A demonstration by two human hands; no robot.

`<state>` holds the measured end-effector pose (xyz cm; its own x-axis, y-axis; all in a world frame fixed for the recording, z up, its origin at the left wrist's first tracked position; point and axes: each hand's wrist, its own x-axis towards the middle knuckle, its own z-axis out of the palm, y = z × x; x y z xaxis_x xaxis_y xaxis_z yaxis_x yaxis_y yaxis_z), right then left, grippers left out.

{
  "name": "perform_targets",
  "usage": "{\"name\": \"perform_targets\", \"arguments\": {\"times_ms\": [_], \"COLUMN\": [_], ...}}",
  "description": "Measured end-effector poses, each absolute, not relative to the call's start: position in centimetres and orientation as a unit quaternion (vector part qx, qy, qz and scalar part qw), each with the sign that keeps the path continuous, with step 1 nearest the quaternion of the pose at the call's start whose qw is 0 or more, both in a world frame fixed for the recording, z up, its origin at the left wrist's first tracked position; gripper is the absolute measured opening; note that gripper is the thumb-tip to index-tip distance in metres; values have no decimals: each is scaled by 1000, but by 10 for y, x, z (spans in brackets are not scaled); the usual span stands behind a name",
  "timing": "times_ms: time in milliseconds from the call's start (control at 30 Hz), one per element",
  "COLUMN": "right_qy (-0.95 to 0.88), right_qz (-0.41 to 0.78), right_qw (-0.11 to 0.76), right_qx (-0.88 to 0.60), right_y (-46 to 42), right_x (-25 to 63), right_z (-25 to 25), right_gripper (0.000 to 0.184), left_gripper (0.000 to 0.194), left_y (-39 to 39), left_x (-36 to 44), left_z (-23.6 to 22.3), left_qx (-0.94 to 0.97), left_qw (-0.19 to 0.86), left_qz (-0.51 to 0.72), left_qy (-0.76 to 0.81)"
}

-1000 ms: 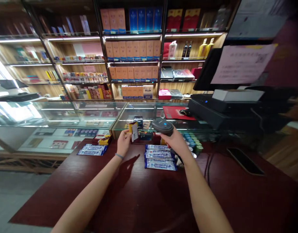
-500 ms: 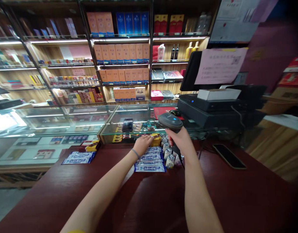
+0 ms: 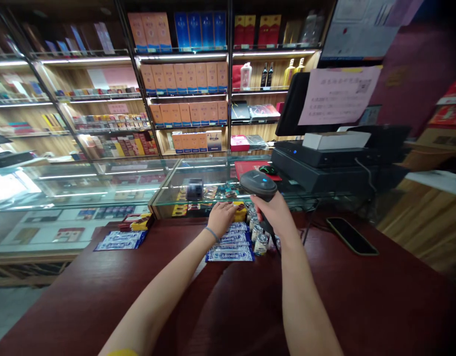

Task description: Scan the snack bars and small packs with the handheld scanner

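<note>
My right hand (image 3: 273, 213) grips a dark handheld barcode scanner (image 3: 258, 184) with a blue light, held above the dark red counter (image 3: 228, 301). My left hand (image 3: 221, 217) reaches forward with its fingers curled over a small stack of yellow packets (image 3: 241, 212) at the back of the counter. Just below it lie several blue and white wrapped bars (image 3: 230, 247) in a row. Small jars (image 3: 260, 243) stand beside the bars under my right wrist. Whether the left fingers grip a packet is hidden.
A glass display case (image 3: 168, 185) runs behind the counter, with lit shelves of boxed goods beyond. A till with a monitor (image 3: 324, 153) stands at the right. A black phone (image 3: 352, 236) lies on the counter's right side. More blue bars (image 3: 118, 240) lie at the left.
A second ago my left hand held a small yellow packet up by the scanner. It has since gone down and right onto the yellow stack. The scanner stayed raised; the view shifted left.
</note>
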<state>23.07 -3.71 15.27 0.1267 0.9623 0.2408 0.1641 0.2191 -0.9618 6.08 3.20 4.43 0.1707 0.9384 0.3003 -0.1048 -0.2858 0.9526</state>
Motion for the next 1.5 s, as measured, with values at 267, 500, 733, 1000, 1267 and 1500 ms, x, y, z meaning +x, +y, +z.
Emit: {"name": "perform_targets", "arguments": {"times_ms": [267,500,733,1000,1267,1500], "right_qy": [-585,-649,-683,-744,-765,-766], "right_qz": [338,301,316,309,311,310], "right_qw": [518,454,421,364,289,315], "right_qx": [-524,-531,-507,-468,-485,-468], "right_y": [-37,-37,-40,-47,-49,-48], "right_x": [209,169,124,80,66,67], "right_z": [147,136,115,65,44,43], "right_gripper": [26,28,27,48,56,55], "left_gripper": [35,24,29,50,52,35], "left_y": [17,1,-13,-13,-11,-13], "left_x": [1,-107,-206,-245,-243,-246], "left_z": [54,35,-2,-25,-33,-26], "left_qx": [663,682,661,631,626,645], "left_qw": [300,52,-73,-151,-138,-138], "left_qz": [595,551,445,277,192,269], "left_qy": [341,478,600,708,743,701]}}
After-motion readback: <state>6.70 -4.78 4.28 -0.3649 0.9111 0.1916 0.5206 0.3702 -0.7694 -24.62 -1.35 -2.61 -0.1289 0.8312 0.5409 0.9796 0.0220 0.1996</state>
